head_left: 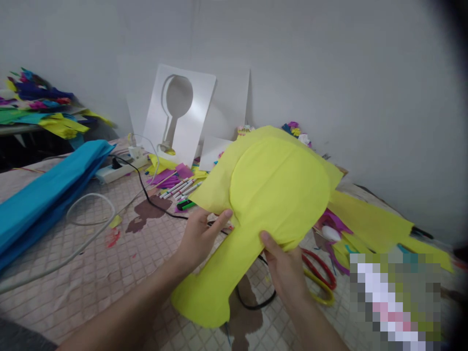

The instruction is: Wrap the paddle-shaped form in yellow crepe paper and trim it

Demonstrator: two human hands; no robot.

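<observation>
Between my two hands is a keyhole-shaped piece covered in yellow paper (281, 187), tilted above the table. Its round part points away from me, with a loose flap of paper sticking out past the upper edge; the narrower stem comes down toward me and flares at the end. My left hand (203, 236) pinches the left side where round part and stem meet, thumb on top. My right hand (283, 263) grips the lower right edge of the round part, thumb on the front. Fingers behind the paper are hidden.
A white board with a keyhole cutout (197, 117) leans on the wall. Rolled blue paper (47, 195) lies left, near a power strip (120, 168) and cables. Markers (179, 189), a green cutter (185, 204), red-and-yellow-handled scissors (321, 273) and paper scraps (373, 214) surround the piece.
</observation>
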